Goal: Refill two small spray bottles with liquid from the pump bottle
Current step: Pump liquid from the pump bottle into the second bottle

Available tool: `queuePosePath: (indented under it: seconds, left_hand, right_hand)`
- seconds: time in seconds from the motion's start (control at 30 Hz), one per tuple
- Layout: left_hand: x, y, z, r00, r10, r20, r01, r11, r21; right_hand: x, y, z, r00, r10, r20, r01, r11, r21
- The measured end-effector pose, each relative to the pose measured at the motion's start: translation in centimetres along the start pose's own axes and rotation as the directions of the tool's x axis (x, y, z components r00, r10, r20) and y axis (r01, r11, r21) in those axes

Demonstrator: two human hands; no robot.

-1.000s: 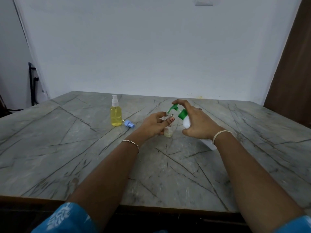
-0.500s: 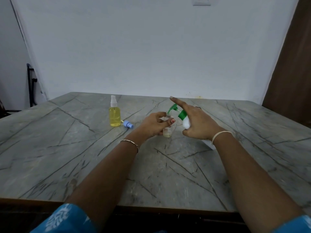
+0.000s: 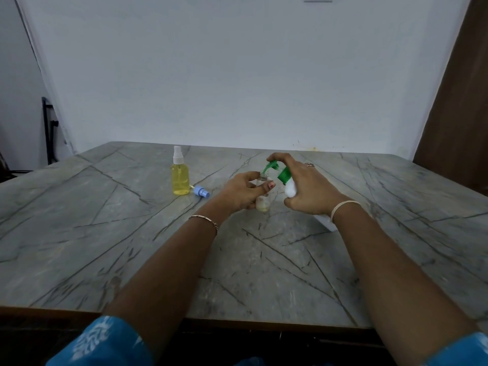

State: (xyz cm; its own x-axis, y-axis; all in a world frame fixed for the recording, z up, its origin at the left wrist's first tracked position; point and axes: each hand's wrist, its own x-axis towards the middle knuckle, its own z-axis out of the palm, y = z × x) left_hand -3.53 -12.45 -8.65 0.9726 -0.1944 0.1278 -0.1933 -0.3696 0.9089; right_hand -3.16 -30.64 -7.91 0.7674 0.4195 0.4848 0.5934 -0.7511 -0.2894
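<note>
1st spray bottle [image 3: 180, 178] filled, capped. 2nd bottle [image 3: 262, 204], gripped by left hand [image 3: 243, 191], barely filled; pump bottle [image 3: 290, 190] gripped by right hand [image 3: 309, 186].

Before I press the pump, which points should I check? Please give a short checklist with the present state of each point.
1. The small bottle is uncapped: ok.
2. The left hand grips it firmly: ok.
3. The nozzle sits over its mouth: ok, as far as this view shows.
4. The right hand holds the pump bottle, forefinger on the pump head: ok.
5. Room in the small bottle: ok, only a little liquid lies at its bottom.
6. Liquid left in the pump bottle: cannot tell, its body is white and opaque.
</note>
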Motion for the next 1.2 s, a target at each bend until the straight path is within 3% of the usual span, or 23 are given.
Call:
queuePosePath:
  seconds: [0.13,0.37,0.6,1.2]
  left_hand:
    - [-0.03,0.09,-0.04,1.000,-0.010,-0.004,0.010,1.000,-0.008]
    - [0.00,0.25,0.08,1.000,-0.021,-0.001,0.021,1.000,0.005]
    - [-0.27,0.35,0.07,1.000,-0.023,-0.013,0.023,1.000,-0.011]
    - [-0.73,0.92,0.20,0.999,-0.038,-0.019,0.038,0.999,0.013]
  right_hand:
    - [-0.15,0.09,-0.41,1.000,-0.005,0.020,0.005,1.000,-0.025]
    - [0.14,0.10,0.06,1.000,0.013,0.003,-0.013,0.997,0.077]
    - [-0.17,0.02,-0.01,1.000,-0.004,-0.005,0.004,1.000,0.006]
    - [0.12,0.19,0.09,1.000,-0.006,-0.002,0.006,0.997,0.077]
